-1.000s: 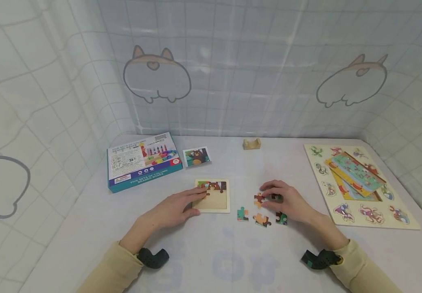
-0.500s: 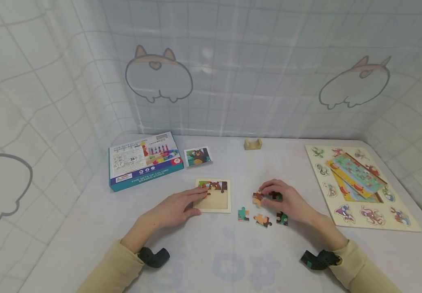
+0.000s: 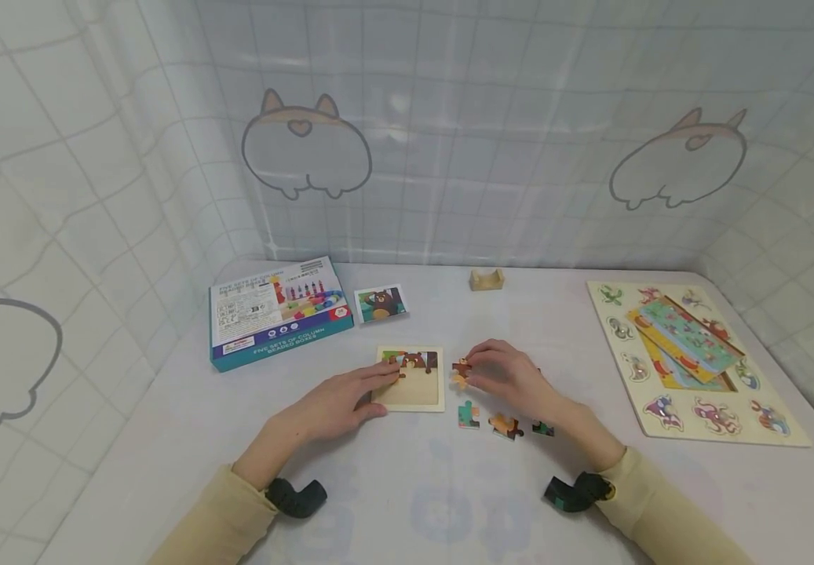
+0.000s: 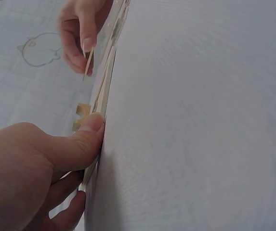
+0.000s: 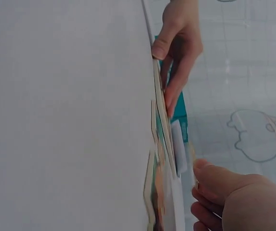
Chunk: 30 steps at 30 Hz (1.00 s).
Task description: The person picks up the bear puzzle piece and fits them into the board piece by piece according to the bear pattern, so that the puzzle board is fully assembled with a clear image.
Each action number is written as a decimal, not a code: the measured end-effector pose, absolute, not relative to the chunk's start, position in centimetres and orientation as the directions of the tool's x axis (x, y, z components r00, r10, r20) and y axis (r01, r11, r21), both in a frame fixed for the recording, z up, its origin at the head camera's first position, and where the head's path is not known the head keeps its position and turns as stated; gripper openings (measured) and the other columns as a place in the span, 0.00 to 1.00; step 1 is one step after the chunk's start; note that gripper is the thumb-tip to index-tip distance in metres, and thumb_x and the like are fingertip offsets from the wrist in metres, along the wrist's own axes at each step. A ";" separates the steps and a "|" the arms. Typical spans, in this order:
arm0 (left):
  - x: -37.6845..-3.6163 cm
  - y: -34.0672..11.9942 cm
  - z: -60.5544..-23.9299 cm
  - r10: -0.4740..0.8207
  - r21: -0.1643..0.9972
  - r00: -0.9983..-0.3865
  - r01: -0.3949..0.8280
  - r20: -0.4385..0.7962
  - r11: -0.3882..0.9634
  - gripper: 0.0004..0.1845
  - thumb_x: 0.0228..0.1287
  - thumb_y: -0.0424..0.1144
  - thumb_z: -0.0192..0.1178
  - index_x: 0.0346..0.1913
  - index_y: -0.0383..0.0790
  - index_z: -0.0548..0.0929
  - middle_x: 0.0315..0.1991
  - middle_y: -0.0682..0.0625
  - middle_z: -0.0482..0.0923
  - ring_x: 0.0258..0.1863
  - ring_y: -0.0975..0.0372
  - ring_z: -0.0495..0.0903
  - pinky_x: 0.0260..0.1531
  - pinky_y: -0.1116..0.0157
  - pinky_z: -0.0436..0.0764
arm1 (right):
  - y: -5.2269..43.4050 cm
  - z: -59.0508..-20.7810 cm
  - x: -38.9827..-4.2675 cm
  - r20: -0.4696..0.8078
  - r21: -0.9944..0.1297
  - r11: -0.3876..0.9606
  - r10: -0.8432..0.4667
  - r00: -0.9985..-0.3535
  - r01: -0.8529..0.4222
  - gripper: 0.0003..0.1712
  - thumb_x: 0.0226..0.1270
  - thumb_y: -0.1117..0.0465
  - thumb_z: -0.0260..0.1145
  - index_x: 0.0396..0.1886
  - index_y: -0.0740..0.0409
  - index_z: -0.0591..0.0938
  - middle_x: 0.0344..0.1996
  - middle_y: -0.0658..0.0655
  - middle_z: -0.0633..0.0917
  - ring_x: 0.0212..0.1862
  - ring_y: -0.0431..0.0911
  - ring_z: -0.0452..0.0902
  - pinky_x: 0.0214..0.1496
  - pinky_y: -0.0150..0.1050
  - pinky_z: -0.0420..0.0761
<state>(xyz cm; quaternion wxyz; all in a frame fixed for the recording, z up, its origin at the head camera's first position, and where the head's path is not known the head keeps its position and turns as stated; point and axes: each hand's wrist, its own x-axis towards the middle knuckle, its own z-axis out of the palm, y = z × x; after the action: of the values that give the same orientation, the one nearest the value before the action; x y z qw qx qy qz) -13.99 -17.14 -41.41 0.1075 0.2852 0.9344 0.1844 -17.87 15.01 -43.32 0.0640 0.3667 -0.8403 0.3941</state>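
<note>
My left hand (image 3: 339, 400) lies on the left side of a small wooden puzzle tray (image 3: 417, 408), fingers straight over it and thumb at its near left corner. Several bear-picture pieces (image 3: 417, 360) fill the tray's upper part; bare wood shows below. Just right of the tray, my right hand (image 3: 512, 377) pinches a brown and orange jigsaw piece (image 3: 460, 372) between thumb and fingers. The right wrist view shows this piece edge-on at the fingertips of my right hand (image 5: 224, 192). Loose on the table lie a green and orange piece (image 3: 469, 414) and an orange-brown piece (image 3: 505, 426).
Another dark green piece (image 3: 542, 428) lies partly under the right hand. Behind the tray are a bear picture card (image 3: 381, 304), a teal-edged box (image 3: 279, 312) and a small wooden holder (image 3: 487, 279). A large animal peg board (image 3: 724, 428) bearing colourful boards lies at right.
My right hand has moved left with the pinched jigsaw piece, from above the loose pieces to just beside the tray. My left hand has stayed on the tray.
</note>
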 end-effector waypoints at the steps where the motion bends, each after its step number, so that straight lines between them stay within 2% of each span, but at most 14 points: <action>1: -14.0 -17.1 -41.4 0.572 0.405 -0.814 0.492 -0.098 0.771 0.32 0.64 0.55 0.55 0.70 0.57 0.62 0.72 0.63 0.55 0.71 0.63 0.55 0.66 0.56 0.63 | 14.5 -43.3 -17.9 0.392 -0.615 0.424 -0.567 -0.725 -0.664 0.09 0.60 0.59 0.69 0.40 0.54 0.83 0.44 0.49 0.81 0.48 0.41 0.74 0.50 0.38 0.78; 14: -14.0 -17.3 -41.6 0.592 0.384 -0.802 0.523 -0.082 0.761 0.32 0.65 0.55 0.54 0.70 0.56 0.62 0.72 0.62 0.54 0.70 0.61 0.56 0.65 0.54 0.65 | 9.5 -43.1 -18.3 0.365 -0.616 0.429 -0.588 -0.722 -0.661 0.13 0.60 0.59 0.68 0.43 0.60 0.83 0.45 0.53 0.80 0.50 0.43 0.73 0.53 0.42 0.77; 23: -14.0 -17.3 -41.5 0.592 0.379 -0.801 0.521 -0.091 0.764 0.31 0.65 0.55 0.54 0.70 0.54 0.62 0.72 0.62 0.54 0.70 0.61 0.56 0.65 0.54 0.65 | 7.6 -43.6 -18.7 0.360 -0.617 0.427 -0.594 -0.720 -0.661 0.11 0.61 0.60 0.68 0.41 0.59 0.82 0.46 0.53 0.78 0.49 0.42 0.74 0.51 0.39 0.78; 30: -14.0 -17.2 -41.3 0.578 0.398 -0.809 0.498 -0.108 0.771 0.31 0.66 0.54 0.54 0.71 0.56 0.61 0.72 0.62 0.54 0.71 0.62 0.55 0.65 0.54 0.64 | 7.2 -44.0 -18.6 0.373 -0.576 0.445 -0.603 -0.705 -0.686 0.12 0.62 0.58 0.66 0.42 0.59 0.82 0.49 0.52 0.77 0.51 0.41 0.72 0.50 0.38 0.77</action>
<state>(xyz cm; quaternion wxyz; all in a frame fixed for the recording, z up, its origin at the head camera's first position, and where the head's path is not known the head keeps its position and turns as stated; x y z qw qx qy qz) -13.99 -17.24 -41.29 0.1129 0.2879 0.9341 0.1781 -18.64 7.21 -43.96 0.0567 0.3800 -0.8481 0.3648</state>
